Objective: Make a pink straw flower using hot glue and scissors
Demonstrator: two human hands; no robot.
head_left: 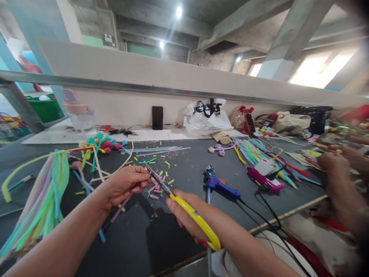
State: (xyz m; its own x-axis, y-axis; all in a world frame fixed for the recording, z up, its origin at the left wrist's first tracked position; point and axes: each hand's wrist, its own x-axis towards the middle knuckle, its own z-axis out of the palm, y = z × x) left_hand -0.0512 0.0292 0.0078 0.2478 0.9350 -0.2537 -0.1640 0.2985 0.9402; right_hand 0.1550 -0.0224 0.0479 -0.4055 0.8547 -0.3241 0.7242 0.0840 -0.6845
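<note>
My right hand [186, 211] is wrapped round the yellow handles of a pair of scissors [196, 216], whose blades point away to the upper left. The blade tips reach my left hand [129, 181], which is closed in a pinch. Out of the underside of that hand sticks a thin pink tube [120, 208]; its other end, by the blades, is hidden by the fingers. Short pink cut pieces [157, 187] lie beneath the blades on the dark tabletop [184, 173], with small yellow bits [170, 181] scattered around them.
A blue glue gun [221, 187] and a magenta one [265, 180] lie to the right with cords. Bundles of pastel strips [43, 200] lie left. A phone [157, 117], a white bag [206, 117] and a bottle [79, 115] stand behind. Another person's hands [331, 161] are far right.
</note>
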